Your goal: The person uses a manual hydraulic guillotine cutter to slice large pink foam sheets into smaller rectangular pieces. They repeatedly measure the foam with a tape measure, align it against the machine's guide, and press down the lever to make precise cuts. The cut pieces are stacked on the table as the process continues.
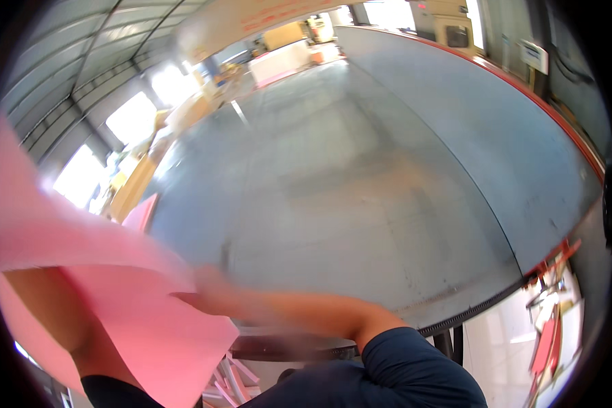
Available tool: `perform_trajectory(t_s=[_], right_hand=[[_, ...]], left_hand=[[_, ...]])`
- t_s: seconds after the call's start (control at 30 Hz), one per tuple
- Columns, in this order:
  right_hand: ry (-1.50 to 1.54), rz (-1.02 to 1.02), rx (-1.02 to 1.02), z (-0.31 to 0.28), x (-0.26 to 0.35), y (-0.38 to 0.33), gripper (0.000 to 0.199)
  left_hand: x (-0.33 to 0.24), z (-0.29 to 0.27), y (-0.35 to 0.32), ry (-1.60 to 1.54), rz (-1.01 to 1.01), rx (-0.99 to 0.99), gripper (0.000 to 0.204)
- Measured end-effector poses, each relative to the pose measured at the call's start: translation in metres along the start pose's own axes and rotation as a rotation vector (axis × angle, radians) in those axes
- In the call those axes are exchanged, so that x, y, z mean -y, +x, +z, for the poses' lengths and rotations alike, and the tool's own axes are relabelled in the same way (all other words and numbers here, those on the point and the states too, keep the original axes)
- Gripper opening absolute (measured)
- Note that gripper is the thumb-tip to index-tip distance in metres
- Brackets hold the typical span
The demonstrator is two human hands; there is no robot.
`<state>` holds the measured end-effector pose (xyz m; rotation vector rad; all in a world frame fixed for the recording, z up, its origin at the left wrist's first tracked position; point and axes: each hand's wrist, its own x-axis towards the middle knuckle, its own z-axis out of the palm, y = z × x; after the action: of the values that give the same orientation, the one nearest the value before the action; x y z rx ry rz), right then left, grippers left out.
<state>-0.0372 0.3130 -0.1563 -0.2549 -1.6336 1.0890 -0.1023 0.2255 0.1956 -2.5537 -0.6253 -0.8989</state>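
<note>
A large, bent pink sheet (136,292), probably foam, fills the lower left and rises along the left rim. My right arm reaches across to the left. At the sheet's right edge my right hand (214,289) is closed on it, thumb on the near face; motion blurs the fingers. My left forearm (54,316) passes up behind a fold of the same sheet, which hides the left hand and its fingers. Beside the sheet lies a wide grey tabletop (319,204), its near edge just beyond my right forearm.
A seam divides the tabletop from a lighter panel (469,122) with a red edge on the right. More pink sheet (141,214) shows at the table's left side. Pink strips (231,384) lie below the near edge, and red scraps (547,340) at the lower right.
</note>
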Motion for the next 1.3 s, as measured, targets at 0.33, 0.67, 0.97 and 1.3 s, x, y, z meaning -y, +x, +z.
perform_trajectory(t_s=[0.33, 0.67, 0.97, 1.3], right_hand=[[0.391, 0.370, -0.912, -0.102, -0.133, -0.138, 0.029], [0.646, 0.624, -1.377, -0.182, -0.202, -0.283, 0.027], [0.318, 0.650, -1.260, -0.217, -0.256, -0.313, 0.024], [0.247, 0.922, -1.363, -0.240, -0.282, -0.352, 0.030]], left_hand=[[-0.062, 0.376, 0.188, -1.423, 0.171, 0.715, 0.024], [-0.119, 0.597, 0.096, -1.310, -0.627, 0.399, 0.035], [-0.107, 0.535, -0.325, -1.459, -1.745, 0.438, 0.027], [-0.142, 0.397, -0.703, -0.653, -2.739, -0.464, 0.051]])
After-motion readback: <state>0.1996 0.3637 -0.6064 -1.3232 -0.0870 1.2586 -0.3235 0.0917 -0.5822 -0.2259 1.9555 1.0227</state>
